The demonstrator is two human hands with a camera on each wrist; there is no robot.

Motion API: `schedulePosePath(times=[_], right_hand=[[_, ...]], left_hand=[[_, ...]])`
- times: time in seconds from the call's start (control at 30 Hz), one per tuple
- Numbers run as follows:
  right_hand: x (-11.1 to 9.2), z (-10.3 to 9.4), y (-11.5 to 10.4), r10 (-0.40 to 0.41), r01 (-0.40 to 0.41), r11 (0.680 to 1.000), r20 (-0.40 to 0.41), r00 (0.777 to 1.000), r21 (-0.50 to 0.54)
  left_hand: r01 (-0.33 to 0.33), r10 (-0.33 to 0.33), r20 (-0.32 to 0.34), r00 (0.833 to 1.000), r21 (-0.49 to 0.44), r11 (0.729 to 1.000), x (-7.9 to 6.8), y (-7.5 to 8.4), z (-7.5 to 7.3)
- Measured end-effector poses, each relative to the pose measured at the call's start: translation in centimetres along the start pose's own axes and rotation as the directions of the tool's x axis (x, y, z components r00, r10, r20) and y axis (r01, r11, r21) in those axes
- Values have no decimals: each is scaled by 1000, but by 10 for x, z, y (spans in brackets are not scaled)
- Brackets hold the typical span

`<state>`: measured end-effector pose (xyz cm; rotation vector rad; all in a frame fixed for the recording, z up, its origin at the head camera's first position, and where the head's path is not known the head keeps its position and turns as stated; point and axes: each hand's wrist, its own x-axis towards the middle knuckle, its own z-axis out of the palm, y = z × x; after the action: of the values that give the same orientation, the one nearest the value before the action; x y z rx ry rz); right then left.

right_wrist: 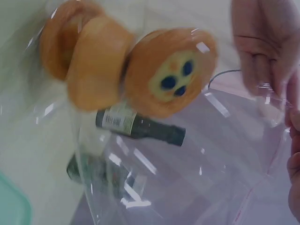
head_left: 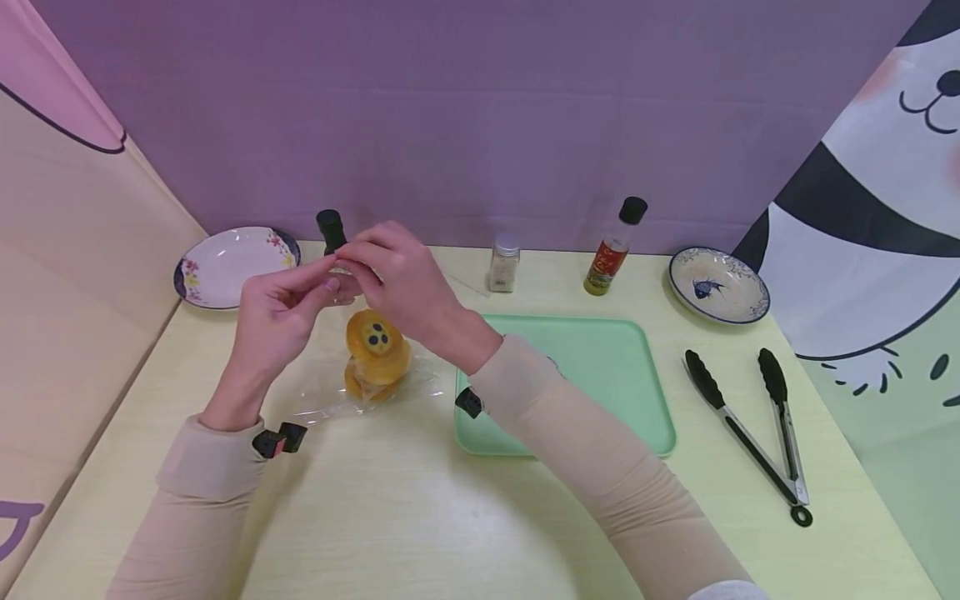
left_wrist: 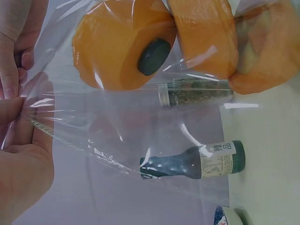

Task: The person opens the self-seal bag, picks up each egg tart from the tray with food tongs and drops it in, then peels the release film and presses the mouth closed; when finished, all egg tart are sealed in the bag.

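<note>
Several round golden buns (head_left: 378, 346) are inside a clear plastic bag (left_wrist: 112, 159). One bun has a pale patch with dark spots, facing up. My left hand (head_left: 273, 321) pinches the bag's upper edge between thumb and fingers. From the right, my right hand (head_left: 401, 287) meets it and pinches the same edge, fingertips close to the left ones. The bag hangs below both hands, its lower part spread around the buns near the tabletop. A thin reddish line runs along the film near its edge in the right wrist view.
Behind the hands stand a dark bottle (head_left: 330, 229) and a herb jar (left_wrist: 197, 91). A white-capped jar (head_left: 504, 262), red-labelled bottle (head_left: 609, 254), floral plate (head_left: 236, 267) and blue-patterned dish (head_left: 718, 286) line the back. A green tray (head_left: 600, 375) and black-tipped tongs (head_left: 750, 442) lie right.
</note>
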<state>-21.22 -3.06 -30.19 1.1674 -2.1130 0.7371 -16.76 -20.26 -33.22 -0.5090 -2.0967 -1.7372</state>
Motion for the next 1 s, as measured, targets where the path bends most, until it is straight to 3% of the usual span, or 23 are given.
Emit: schedulePosePath(times=[0.17, 0.37, 0.53, 0.77, 1.0], right_hand=[[1, 3, -1, -56, 55, 997, -31, 998, -46], [3, 13, 2, -49, 47, 998, -67, 997, -32], [5, 16, 1, -15, 15, 1000, -51, 999, -4], [9, 12, -3, 130, -129, 977, 1, 991, 171], [13, 9, -9, 339, -357, 890, 111, 934, 285]], left_hand=[[5, -4, -23, 1000, 66, 998, 1, 0, 0], [8, -3, -48, 999, 100, 995, 1, -1, 1], [-12, 18, -67, 998, 80, 997, 2, -2, 1], [-35, 40, -70, 997, 70, 997, 2, -2, 0], [-29, 35, -78, 996, 73, 997, 1, -1, -1]])
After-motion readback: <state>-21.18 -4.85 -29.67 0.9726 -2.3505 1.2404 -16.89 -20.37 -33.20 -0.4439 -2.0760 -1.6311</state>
